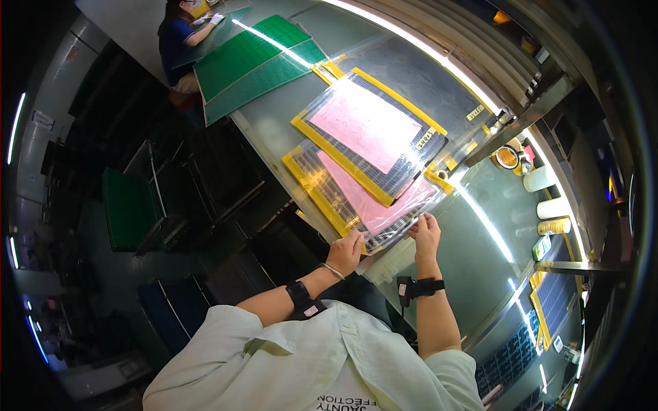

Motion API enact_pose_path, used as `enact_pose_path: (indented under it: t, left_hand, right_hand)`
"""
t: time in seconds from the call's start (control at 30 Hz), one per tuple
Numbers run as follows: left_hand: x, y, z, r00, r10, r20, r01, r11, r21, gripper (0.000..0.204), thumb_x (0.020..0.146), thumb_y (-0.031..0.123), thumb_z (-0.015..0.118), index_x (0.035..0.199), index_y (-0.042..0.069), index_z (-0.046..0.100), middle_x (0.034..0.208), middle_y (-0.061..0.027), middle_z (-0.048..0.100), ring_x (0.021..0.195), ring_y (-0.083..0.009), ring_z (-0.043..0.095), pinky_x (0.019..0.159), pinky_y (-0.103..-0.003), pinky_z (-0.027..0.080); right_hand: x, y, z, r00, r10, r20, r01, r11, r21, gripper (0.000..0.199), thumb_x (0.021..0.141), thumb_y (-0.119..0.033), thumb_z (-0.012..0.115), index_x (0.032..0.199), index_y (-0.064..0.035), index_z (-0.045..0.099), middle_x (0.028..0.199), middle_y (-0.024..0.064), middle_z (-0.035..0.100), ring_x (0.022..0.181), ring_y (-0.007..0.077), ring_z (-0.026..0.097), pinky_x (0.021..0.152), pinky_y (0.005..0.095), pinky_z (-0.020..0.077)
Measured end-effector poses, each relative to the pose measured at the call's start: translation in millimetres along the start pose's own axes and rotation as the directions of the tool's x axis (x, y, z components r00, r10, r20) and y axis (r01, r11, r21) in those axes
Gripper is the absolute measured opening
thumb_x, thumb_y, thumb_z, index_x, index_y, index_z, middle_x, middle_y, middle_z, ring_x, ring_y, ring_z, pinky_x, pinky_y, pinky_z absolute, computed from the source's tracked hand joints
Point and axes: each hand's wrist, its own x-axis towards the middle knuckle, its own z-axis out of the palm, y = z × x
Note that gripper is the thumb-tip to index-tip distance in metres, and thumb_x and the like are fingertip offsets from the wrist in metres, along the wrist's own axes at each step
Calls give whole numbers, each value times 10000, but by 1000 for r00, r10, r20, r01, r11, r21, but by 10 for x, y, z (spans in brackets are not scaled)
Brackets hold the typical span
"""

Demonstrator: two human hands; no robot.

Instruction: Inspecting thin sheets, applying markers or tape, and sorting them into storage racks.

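Note:
My left hand (345, 252) and my right hand (425, 237) are closed on the near edge of a clear plastic sheet (401, 234), one at each corner. Beneath the clear plastic lies a pink sheet (367, 209). Under that is a dark patterned film (327, 179) edged with yellow tape (301, 170). A second yellow-edged film (329, 123) overlaps it on the far side, with another pink sheet (367, 123) on top that shines with glare. Fingertips are partly hidden at the sheet's edge.
Green panels (260, 58) lie on the table (257, 127) at the far left, where another person (179, 38) works. A dark sheet (425, 82) lies behind the films. Tape rolls (506, 157) and white rolls (541, 179) stand along the right side. A metal post (510, 137) rises nearby.

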Motion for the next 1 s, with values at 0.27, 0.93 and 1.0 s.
enact_pose_path:
  t: [0.27, 0.93, 1.0]
  left_hand:
    - [-50, 61, -5, 997, 64, 51, -69, 993, 93, 197, 956, 185, 480, 1037, 60, 609, 838, -182, 662, 736, -365, 640, 632, -446, 522]
    - [325, 284, 193, 962, 214, 169, -266, 875, 404, 635, 817, 388, 680, 1303, 30, 482, 1319, -236, 504, 1232, -463, 452, 1033, -489, 370]
    - [366, 252, 224, 964, 183, 194, -248, 885, 395, 649, 823, 405, 671, 1315, 28, 478, 1324, -240, 499, 1235, -466, 447, 1033, -490, 370]
  right_hand:
    - [-118, 84, 113, 957, -166, -236, 142, 983, -115, 190, 882, -44, 592, 1037, 60, 557, 845, 79, 605, 677, 133, 599, 609, 278, 566]
    - [-292, 25, 56, 967, 189, 169, -236, 915, 326, 204, 926, -145, 611, 1060, 8, 591, 954, 74, 662, 797, 167, 659, 704, 293, 549]
    - [-353, 10, 22, 964, 147, 223, -233, 870, 434, 205, 934, -149, 601, 1057, 14, 587, 965, 77, 660, 803, 163, 657, 723, 297, 553]
